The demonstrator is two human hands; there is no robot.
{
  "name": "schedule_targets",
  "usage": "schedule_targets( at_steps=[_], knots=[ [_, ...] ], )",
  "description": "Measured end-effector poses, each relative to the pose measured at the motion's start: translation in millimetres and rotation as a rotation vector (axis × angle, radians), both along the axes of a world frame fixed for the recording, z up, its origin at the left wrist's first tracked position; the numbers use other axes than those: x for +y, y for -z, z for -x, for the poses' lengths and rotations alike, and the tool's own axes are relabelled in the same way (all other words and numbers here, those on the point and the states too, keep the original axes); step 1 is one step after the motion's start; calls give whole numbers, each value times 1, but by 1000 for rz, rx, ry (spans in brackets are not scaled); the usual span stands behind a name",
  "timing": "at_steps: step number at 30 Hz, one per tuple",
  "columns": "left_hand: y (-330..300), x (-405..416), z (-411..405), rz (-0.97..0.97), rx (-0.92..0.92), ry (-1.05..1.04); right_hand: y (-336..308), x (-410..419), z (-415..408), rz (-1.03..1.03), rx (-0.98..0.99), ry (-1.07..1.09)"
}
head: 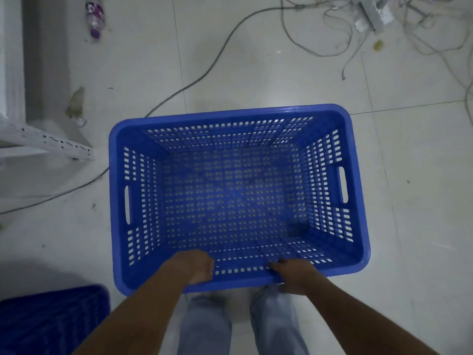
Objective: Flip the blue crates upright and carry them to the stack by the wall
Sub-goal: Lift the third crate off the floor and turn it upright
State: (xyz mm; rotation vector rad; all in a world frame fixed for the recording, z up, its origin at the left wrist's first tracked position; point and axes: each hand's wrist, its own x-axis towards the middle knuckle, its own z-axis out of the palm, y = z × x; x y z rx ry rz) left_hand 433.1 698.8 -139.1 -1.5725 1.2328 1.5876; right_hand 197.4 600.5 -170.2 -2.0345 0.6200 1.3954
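Observation:
A blue perforated crate point(235, 180) is upright in front of me, its open top facing the camera, held over the tiled floor. My left hand point(195, 267) grips its near rim, fingers curled over the edge into the crate. My right hand point(294, 275) grips the same near rim further right, thumb on the inside wall. A second blue crate point(51, 319) lies at the bottom left, bottom side up, partly cut off by the frame.
A white metal shelf frame point(51, 142) stands at the left. Loose cables point(204, 73) run across the floor, with a tangle and a power strip point(376, 14) at the top right. A plastic bottle point(95, 17) lies at the top left. My legs are below the crate.

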Motion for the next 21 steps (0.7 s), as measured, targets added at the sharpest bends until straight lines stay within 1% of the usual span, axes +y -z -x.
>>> schedule_targets(
  at_steps=[2,3,4,6,8,10,12,13,15,17,21],
  knots=[
    [-2,0,-22,122,-112,-175,-3,-18,-1,-47,-20,240],
    [-4,-1,-35,213,-197,-277,-5,-32,-3,-15,-54,362],
    [-5,1,-49,321,-295,-396,-8,-48,-7,59,-112,466],
    [-9,5,-79,486,-493,-646,-14,-84,-13,299,-249,619],
    [-14,9,-103,535,-642,-855,-22,-116,-14,533,-310,790],
    [-17,16,-120,461,-737,-1002,-28,-140,-11,673,-259,978],
    [-16,25,-129,339,-768,-1133,-33,-155,-6,723,-167,1114],
    [-13,31,-131,275,-756,-1201,-34,-160,-3,713,-129,1156],
    [-8,36,-126,183,-677,-1330,-30,-167,5,654,-76,1205],
    [-3,36,-119,161,-604,-1466,-22,-172,12,599,-56,1256],
    [22,41,-120,202,-619,-1612,-8,-180,21,564,-79,1386]
  ],
)
